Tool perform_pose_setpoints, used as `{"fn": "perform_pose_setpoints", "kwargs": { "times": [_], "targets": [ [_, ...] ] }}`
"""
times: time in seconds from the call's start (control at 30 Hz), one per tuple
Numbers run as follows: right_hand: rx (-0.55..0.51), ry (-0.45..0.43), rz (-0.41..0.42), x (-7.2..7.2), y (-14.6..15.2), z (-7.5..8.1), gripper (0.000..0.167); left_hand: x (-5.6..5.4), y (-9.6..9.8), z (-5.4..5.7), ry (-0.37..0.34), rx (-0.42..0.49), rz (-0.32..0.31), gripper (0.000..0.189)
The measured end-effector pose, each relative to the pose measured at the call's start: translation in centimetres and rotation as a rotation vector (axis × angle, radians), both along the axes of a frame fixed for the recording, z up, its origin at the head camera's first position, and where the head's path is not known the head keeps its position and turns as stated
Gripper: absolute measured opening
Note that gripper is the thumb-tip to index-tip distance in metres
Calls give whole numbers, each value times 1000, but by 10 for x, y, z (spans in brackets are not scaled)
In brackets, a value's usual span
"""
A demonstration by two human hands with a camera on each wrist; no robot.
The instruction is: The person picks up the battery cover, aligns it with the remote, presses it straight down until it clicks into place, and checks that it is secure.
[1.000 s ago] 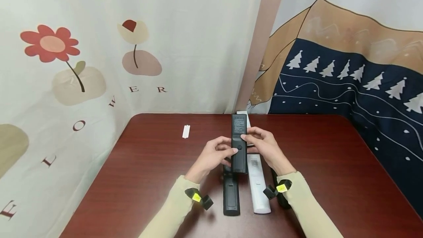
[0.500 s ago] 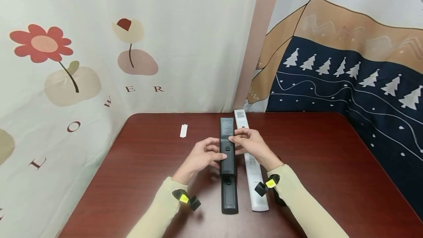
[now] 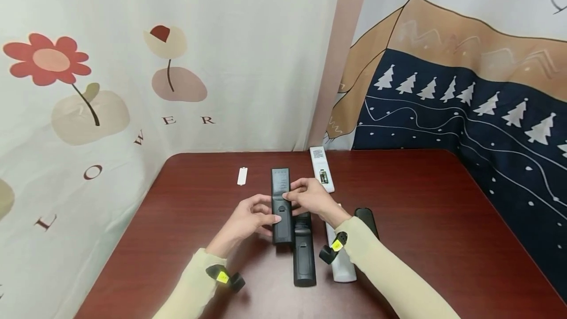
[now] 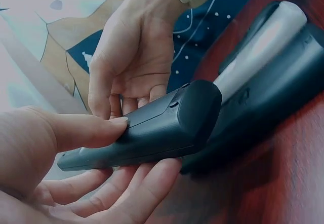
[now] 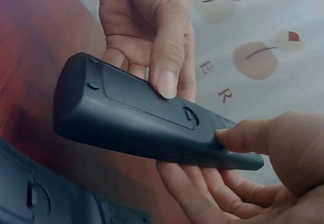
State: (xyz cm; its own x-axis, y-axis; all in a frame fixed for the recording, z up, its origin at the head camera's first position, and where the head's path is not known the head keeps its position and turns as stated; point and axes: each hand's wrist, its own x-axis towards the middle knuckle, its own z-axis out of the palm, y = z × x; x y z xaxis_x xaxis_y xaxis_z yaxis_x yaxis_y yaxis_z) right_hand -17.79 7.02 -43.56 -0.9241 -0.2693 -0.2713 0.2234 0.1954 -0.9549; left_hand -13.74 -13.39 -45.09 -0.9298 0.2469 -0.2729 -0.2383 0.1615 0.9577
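Both hands hold a black remote control (image 3: 281, 228), back side up, above the table. My left hand (image 3: 245, 219) grips its left edge, thumb on the battery cover (image 5: 142, 95). From the other side my right hand (image 3: 313, 198) pinches it higher up, thumb (image 5: 248, 134) just past the cover's latch. In both wrist views the cover sits flush in the remote. Beneath and right of it, a second black remote (image 3: 304, 262) lies back side up. A white remote (image 3: 343, 267) lies beside that, partly hidden by the right forearm.
At the table's back edge lies another white remote (image 3: 318, 157) with its battery compartment uncovered and a battery (image 3: 324, 176) inside. A small white battery cover (image 3: 242, 176) lies at the back left. Another black object (image 3: 366, 218) shows behind the right sleeve. Printed curtains hang behind the table (image 3: 186, 176).
Both hands have carried the black remote to the left and slightly nearer, off the line of the lying remotes. The grip looks the same, and the head view has turned slightly right.
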Motion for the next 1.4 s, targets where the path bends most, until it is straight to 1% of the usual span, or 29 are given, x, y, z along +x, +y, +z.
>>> {"fn": "perform_pose_setpoints", "kwargs": {
  "times": [0.1,0.17,0.3,0.4,0.53,0.67,0.87,1.03,1.27,1.4],
  "targets": [
    [26,-25,14,3,-8,-3,33,3,-8,-5,-24,-27,0,57],
    [40,-47,22,5,-13,-5,32,5,-14,-8,-39,-47,-8,58],
    [94,-62,49,9,-23,-9,32,10,-26,-15,-50,-77,-32,59],
    [148,-69,59,12,-30,-12,31,13,-32,-18,-61,-89,-53,60],
    [198,-76,67,15,-36,-14,28,19,-37,-20,-80,-111,-56,61],
    [243,-62,74,17,-39,-15,24,24,-38,-19,-84,-132,-51,61],
    [322,-20,105,19,-41,-15,21,32,-36,-18,-51,-183,-45,59],
    [411,4,117,21,-43,-13,26,35,-32,-18,-12,-247,-39,57],
    [518,42,128,21,-47,-15,29,37,-27,-19,13,-321,-5,53],
    [570,53,127,20,-49,-17,29,38,-26,-20,29,-356,1,51]
  ]
}}
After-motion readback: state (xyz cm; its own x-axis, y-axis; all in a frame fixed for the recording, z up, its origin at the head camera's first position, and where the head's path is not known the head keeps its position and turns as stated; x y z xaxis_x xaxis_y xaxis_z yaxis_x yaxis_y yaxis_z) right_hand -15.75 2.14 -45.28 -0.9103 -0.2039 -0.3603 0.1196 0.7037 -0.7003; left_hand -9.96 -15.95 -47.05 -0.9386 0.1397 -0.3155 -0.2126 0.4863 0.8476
